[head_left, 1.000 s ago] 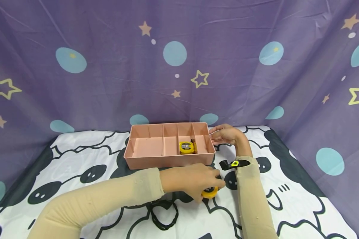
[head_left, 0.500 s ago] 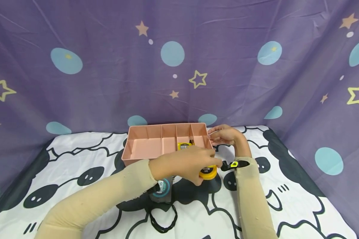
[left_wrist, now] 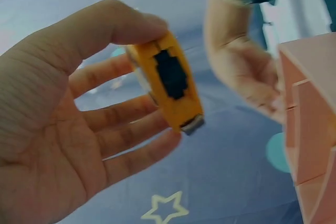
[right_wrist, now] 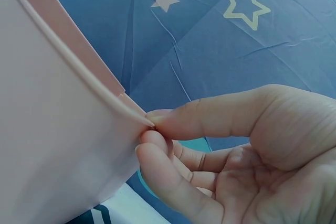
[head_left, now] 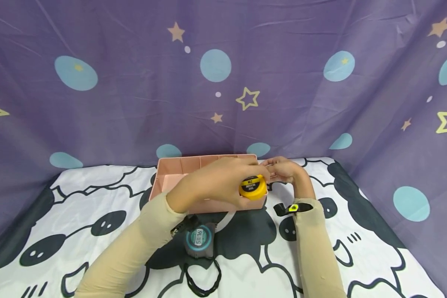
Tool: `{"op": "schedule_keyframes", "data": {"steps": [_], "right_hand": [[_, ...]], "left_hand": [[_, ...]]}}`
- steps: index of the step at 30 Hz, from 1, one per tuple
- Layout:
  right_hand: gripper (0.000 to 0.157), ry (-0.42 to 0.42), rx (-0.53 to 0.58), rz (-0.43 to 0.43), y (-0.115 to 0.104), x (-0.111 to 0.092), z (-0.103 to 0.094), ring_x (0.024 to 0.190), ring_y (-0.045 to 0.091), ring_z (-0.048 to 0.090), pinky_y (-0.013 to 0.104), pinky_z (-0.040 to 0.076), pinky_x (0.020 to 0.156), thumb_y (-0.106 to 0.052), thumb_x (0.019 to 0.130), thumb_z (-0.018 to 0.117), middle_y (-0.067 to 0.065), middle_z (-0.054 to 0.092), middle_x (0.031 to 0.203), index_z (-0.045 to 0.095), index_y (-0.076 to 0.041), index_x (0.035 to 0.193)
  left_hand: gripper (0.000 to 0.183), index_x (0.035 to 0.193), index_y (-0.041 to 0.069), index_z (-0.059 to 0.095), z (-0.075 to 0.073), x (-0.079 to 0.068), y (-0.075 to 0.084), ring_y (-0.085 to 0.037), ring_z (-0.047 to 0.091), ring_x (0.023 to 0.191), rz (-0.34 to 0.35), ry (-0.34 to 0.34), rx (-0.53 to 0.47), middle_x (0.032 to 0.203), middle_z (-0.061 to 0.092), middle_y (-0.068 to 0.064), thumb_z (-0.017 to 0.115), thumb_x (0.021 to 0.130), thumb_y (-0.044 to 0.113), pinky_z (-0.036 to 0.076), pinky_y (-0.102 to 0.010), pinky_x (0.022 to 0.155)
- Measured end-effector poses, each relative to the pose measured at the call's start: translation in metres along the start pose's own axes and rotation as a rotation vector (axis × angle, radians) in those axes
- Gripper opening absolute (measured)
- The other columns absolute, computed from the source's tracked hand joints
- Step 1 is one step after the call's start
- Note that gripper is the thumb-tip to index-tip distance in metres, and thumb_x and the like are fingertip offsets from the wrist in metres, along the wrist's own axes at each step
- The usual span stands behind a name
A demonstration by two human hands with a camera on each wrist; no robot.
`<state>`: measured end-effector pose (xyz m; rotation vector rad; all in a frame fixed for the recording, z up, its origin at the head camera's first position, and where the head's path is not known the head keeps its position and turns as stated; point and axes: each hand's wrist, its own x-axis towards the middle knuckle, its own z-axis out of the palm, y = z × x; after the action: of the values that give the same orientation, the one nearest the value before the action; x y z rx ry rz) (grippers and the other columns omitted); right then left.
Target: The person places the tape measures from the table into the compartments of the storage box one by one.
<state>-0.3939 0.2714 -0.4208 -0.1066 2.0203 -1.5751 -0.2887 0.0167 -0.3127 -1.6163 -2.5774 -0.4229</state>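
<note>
Held between the thumb and fingers of my left hand [head_left: 219, 178] is a yellow tape measure [head_left: 253, 187] with a black label. In the head view it overlaps the right end of the pink divided box [head_left: 223, 207]. The left wrist view shows the tape measure's edge [left_wrist: 181, 90] and its metal hook, fingers spread behind it. My right hand [head_left: 283, 169] pinches the rim at the box's right end, thumb against forefinger in the right wrist view [right_wrist: 231, 135]. The left hand hides most of the compartments from the head camera.
A grey tape measure [head_left: 200, 240] with a blue ring lies on the cartoon-print cloth [head_left: 246, 281] in front of the box. Nearer still is a black loop [head_left: 219, 273]. A purple starry curtain [head_left: 290, 103] hangs right behind the box.
My left hand has carried the yellow tape measure from the near side up to the box's right end. The grey tape measure has come into view. My right hand stays at the rim.
</note>
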Motion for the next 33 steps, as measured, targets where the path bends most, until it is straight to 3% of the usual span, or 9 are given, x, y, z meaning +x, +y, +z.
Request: {"op": "schedule_keyframes", "data": {"steps": [8, 13, 18, 26, 33], "right_hand": [[0.039, -0.042, 0.035, -0.031, 0.002, 0.000, 0.000, 0.080, 0.011, 0.068, 0.024, 0.060, 0.080, 0.000, 0.098, 0.050, 0.000, 0.068, 0.091, 0.043, 0.014, 0.134], [0.038, -0.025, 0.033, -0.018, 0.002, 0.001, 0.000, 0.079, 0.011, 0.068, 0.025, 0.060, 0.078, 0.000, 0.097, 0.051, -0.001, 0.069, 0.089, 0.044, 0.012, 0.132], [0.037, -0.019, 0.023, 0.006, 0.002, 0.003, 0.000, 0.083, 0.011, 0.068, 0.027, 0.061, 0.081, -0.003, 0.097, 0.056, -0.001, 0.069, 0.094, 0.047, 0.009, 0.131], [0.028, -0.017, 0.007, 0.012, 0.003, 0.003, -0.002, 0.082, 0.011, 0.069, 0.027, 0.060, 0.080, -0.002, 0.097, 0.056, 0.000, 0.068, 0.095, 0.048, 0.005, 0.124], [0.030, -0.026, 0.012, 0.004, 0.002, 0.004, 0.000, 0.081, 0.009, 0.069, 0.025, 0.060, 0.077, -0.002, 0.096, 0.057, -0.002, 0.068, 0.092, 0.047, 0.006, 0.123]], "left_hand": [[0.058, 0.129, 0.027, 0.064, -0.021, -0.004, -0.007, -0.012, 0.058, 0.094, -0.096, -0.012, -0.122, 0.114, 0.061, 0.006, 0.086, 0.076, 0.018, 0.053, -0.026, 0.083], [0.057, 0.125, 0.024, 0.066, -0.032, -0.005, -0.009, -0.014, 0.059, 0.092, -0.081, 0.036, -0.173, 0.106, 0.061, 0.003, 0.087, 0.073, 0.016, 0.054, -0.026, 0.082], [0.054, 0.124, 0.020, 0.067, -0.041, -0.010, -0.012, -0.015, 0.059, 0.094, -0.095, 0.085, -0.215, 0.109, 0.063, 0.002, 0.085, 0.074, 0.011, 0.055, -0.029, 0.083], [0.056, 0.127, 0.018, 0.067, -0.042, -0.015, -0.023, -0.014, 0.060, 0.101, -0.092, 0.168, -0.315, 0.116, 0.064, 0.002, 0.086, 0.075, 0.008, 0.056, -0.029, 0.088], [0.056, 0.127, 0.013, 0.068, -0.044, -0.024, -0.033, -0.014, 0.059, 0.108, -0.067, 0.268, -0.334, 0.125, 0.067, 0.001, 0.087, 0.075, 0.009, 0.055, -0.030, 0.091]]}}
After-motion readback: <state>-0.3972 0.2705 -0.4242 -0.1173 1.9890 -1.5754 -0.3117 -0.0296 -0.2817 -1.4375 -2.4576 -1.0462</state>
